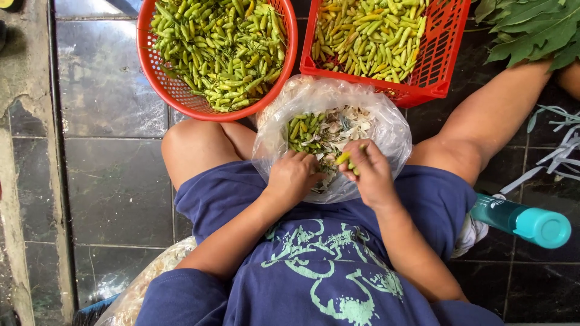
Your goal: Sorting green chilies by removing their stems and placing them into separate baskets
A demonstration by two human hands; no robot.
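- We sit on a dark tiled floor with knees spread, and a clear plastic bag rests open on our lap between our thighs. It leans against the near edges of two baskets and has no support of its own, so we judge it could slump and spill if a knee shifts.
- Far and left stands a round red basket, heaped with green chili peppers. Far and right stands a square red basket of yellower chilies. Both are piled to the rim, so we think a nudge from the bag could roll some peppers onto the floor.
- Inside the bag lie green chilies on the left and pale scraps on the right; the two lots touch and could mix.
- Our right hand reaches into the bag, wrist bent down, fingers pinched shut around one yellow-green chili. The grip is small, and the pepper might slip.
- Our left hand lies curled at the bag's near edge, knuckles up, just beside the right. We cannot tell whether it grips anything.
- A teal bottle lies on its side at right, beside our right thigh, and could roll.
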